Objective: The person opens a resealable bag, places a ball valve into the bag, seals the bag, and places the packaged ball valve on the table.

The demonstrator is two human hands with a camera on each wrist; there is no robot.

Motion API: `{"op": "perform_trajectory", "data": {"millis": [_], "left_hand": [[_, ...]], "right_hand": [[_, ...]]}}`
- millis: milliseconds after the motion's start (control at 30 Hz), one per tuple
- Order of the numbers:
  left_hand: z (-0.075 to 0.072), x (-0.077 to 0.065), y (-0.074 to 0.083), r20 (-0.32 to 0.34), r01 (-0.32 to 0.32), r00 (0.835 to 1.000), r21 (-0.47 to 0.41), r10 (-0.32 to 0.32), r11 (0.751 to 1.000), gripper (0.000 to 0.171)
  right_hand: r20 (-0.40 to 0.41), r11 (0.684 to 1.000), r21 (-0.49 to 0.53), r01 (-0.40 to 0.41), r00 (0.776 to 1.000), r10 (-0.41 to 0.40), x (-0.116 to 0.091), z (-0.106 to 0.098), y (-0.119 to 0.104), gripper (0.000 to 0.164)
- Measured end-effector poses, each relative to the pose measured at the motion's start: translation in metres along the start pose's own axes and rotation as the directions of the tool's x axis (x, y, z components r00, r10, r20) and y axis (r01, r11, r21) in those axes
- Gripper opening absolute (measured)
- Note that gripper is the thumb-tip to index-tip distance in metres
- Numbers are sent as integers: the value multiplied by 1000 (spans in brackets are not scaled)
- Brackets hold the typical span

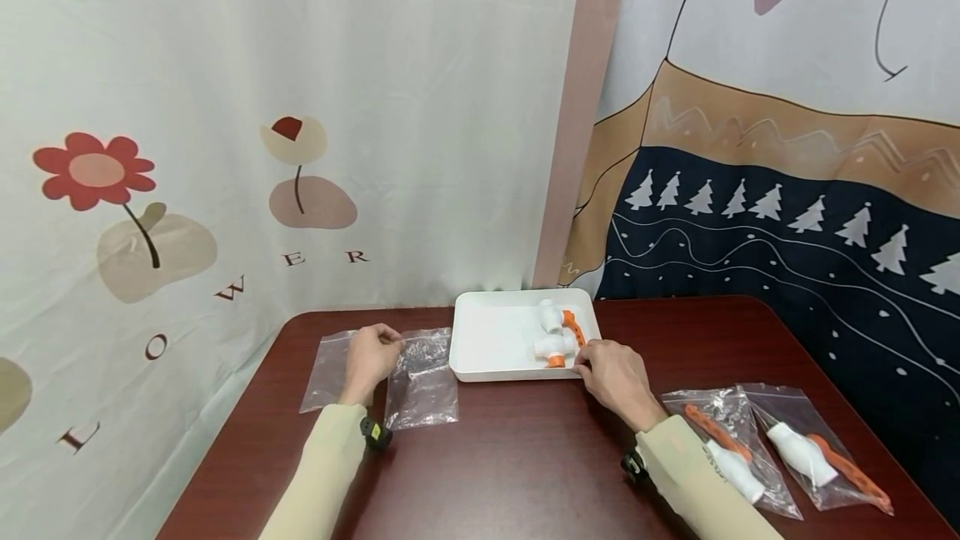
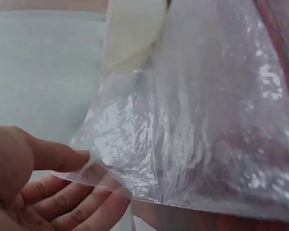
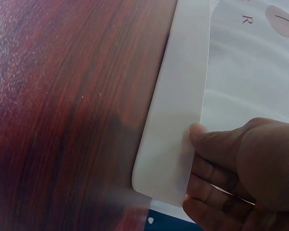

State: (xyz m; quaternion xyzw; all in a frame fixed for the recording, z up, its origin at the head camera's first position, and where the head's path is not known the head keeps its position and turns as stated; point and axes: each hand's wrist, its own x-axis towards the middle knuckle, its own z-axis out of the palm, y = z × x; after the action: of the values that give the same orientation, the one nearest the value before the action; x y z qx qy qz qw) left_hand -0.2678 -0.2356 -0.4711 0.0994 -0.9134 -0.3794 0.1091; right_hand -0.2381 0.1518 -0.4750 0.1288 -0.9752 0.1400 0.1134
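My left hand [image 1: 372, 359] pinches the top edge of a clear plastic bag [image 1: 423, 390] between thumb and fingers. In the left wrist view the bag [image 2: 130, 130] is crinkled and see-through, with nothing showing inside. A second clear bag [image 1: 327, 369] lies to its left, partly behind the hand. My right hand [image 1: 617, 377] grips the front right corner of a white tray [image 1: 491, 336]; in the right wrist view the thumb is on the rim of the tray [image 3: 176, 106]. Two white plastic valve-like fittings with orange handles, one behind [image 1: 551, 317] and one in front [image 1: 553, 348], lie in the tray's right part.
At the right of the dark red wooden table [image 1: 517, 473] lie two clear bags, each with a white fitting and an orange handle inside: one nearer [image 1: 735, 469], one farther right [image 1: 804, 452]. A printed curtain [image 1: 450, 123] hangs behind the table.
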Motion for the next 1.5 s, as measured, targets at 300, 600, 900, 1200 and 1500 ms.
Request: {"op": "perform_trajectory", "data": {"millis": [300,600,900,1200,1500], "left_hand": [[-15,-20,21,-55,-63,997,-149,56,987,9],[-28,-43,43,-99,-174,983,-271,152,947,10],[-40,-62,65,-95,-227,974,-372,206,900,9],[-31,-77,83,-76,-261,964,-450,254,854,8],[-12,-87,106,22,-241,953,-552,303,798,7]], "right_hand": [[-3,1000,11,-3,1000,3,0,1,1,7],[-3,1000,9,-2,1000,2,-1,1,2,8],[-22,1000,30,7,1000,-6,-3,3,4,6],[-3,962,269,-32,999,34,-6,-6,7,10],[17,862,506,-40,999,37,-7,-33,4,28]]}}
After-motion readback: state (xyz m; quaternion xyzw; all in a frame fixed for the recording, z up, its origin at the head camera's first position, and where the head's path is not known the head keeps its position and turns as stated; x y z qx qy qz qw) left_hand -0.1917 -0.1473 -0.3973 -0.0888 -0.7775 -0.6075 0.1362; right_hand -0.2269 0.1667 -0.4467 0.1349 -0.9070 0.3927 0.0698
